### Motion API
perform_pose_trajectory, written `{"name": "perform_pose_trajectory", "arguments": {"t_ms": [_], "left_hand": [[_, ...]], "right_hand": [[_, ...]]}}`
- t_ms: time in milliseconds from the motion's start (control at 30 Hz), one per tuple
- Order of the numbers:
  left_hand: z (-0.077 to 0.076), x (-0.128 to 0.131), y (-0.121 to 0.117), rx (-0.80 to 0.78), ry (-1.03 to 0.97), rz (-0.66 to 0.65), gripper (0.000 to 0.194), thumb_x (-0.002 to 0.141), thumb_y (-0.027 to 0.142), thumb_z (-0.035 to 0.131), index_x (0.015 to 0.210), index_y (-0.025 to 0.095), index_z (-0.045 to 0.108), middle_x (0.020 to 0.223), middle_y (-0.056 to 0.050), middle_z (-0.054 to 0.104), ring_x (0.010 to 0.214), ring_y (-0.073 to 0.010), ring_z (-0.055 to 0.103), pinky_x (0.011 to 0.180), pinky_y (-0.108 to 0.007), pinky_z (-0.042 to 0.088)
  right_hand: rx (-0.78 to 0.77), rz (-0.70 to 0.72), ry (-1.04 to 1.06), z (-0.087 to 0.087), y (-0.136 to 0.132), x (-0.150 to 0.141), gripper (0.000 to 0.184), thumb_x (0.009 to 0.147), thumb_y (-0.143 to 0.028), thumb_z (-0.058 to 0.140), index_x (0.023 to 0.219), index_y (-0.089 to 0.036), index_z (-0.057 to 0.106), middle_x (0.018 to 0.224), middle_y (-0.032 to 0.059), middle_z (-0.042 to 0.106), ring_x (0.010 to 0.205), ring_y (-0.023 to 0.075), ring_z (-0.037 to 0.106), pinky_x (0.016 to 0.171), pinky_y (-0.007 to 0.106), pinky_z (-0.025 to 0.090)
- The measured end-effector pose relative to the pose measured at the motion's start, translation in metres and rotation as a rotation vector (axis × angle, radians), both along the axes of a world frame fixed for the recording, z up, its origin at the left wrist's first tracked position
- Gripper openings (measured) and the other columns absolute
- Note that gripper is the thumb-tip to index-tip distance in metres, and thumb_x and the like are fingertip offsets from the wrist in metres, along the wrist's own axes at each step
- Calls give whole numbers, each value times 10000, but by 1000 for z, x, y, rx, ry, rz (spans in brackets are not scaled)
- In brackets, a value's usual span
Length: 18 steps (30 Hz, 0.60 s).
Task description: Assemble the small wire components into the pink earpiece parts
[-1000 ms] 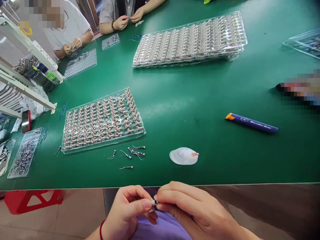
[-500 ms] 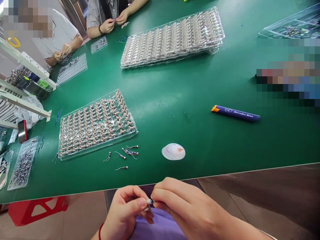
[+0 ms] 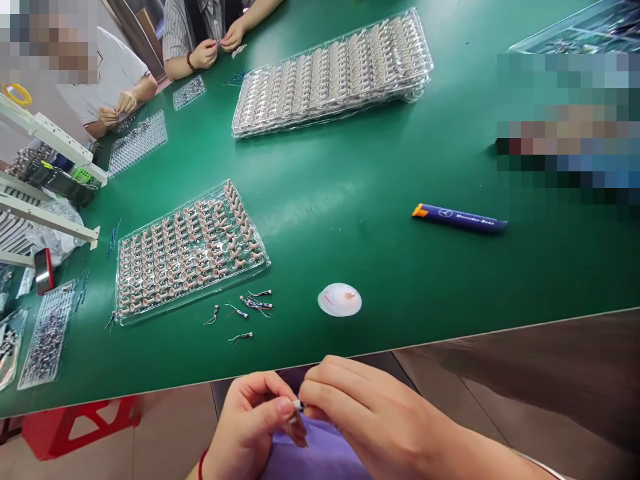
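Observation:
My left hand [image 3: 260,423] is closed, its thumb and forefinger pinching a small white-tipped part [image 3: 297,405]. The fingertips of my right hand [image 3: 360,413] close on the dark end of the same part; they cover most of it. Both hands are in front of the table's near edge, above a purple garment [image 3: 320,450]. Past them on the green table lie several small wired components [image 3: 257,302] with thin leads. A clear tray [image 3: 193,297] filled with rows of pinkish Y-shaped pieces stands behind those components. Right of them is a round whitish dish [image 3: 340,300].
A dark blue box cutter [image 3: 460,219] with an orange end lies at right. Stacked clear trays [image 3: 330,113] of beige pieces stand farther back. At left are a red phone [image 3: 44,270], a parts tray [image 3: 47,333] and white rack posts [image 3: 50,137]. Two people work across the table.
The table and everything on it have shifted slightly left in view as the camera turned. My hands keep nearly the same grip on the small part.

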<state>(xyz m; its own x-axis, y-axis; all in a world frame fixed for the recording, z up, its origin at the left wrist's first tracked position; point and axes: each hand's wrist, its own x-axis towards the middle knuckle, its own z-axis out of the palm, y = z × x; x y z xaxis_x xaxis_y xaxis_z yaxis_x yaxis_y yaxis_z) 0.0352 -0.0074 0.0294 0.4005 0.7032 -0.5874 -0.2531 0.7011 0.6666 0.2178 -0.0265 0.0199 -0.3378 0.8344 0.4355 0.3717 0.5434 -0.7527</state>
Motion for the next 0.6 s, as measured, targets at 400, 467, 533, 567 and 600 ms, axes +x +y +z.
{"name": "perform_pose_trajectory", "arguments": {"t_ms": [400,467,533,567,600], "left_hand": [[-10,-8,-1,-106,-164,-87,182,706,269,829,724,116,732,636,-22,656,548,-100,643,512,-176,544],[-9,-7,-1,-85,-148,-107,193,710,280,825,710,113,730,645,-25,653,548,-99,637,509,-178,538],[-7,-7,0,-49,-109,-117,205,715,296,822,713,113,730,653,-29,649,556,-102,630,514,-186,536],[-6,-7,0,-26,-87,-120,206,717,301,820,719,115,732,656,-30,648,560,-104,628,516,-189,535],[-5,-6,0,-3,-65,-121,204,720,303,817,724,117,734,657,-32,648,564,-106,626,518,-191,533]], "right_hand": [[-4,30,80,8,-1,1,393,1021,-122,270,808,-178,596,734,37,625,633,137,518,609,250,457],[-1,23,65,7,-1,2,391,1010,-102,274,800,-176,595,729,38,621,633,136,516,601,249,457],[-4,27,48,6,-2,3,380,995,-78,282,811,-174,601,737,42,623,641,137,522,603,252,461],[-6,30,40,6,-3,3,375,987,-68,288,812,-174,602,736,42,623,642,138,522,603,253,462],[-5,30,33,6,-4,3,371,979,-59,293,812,-174,604,733,42,622,639,138,521,599,255,461]]}}
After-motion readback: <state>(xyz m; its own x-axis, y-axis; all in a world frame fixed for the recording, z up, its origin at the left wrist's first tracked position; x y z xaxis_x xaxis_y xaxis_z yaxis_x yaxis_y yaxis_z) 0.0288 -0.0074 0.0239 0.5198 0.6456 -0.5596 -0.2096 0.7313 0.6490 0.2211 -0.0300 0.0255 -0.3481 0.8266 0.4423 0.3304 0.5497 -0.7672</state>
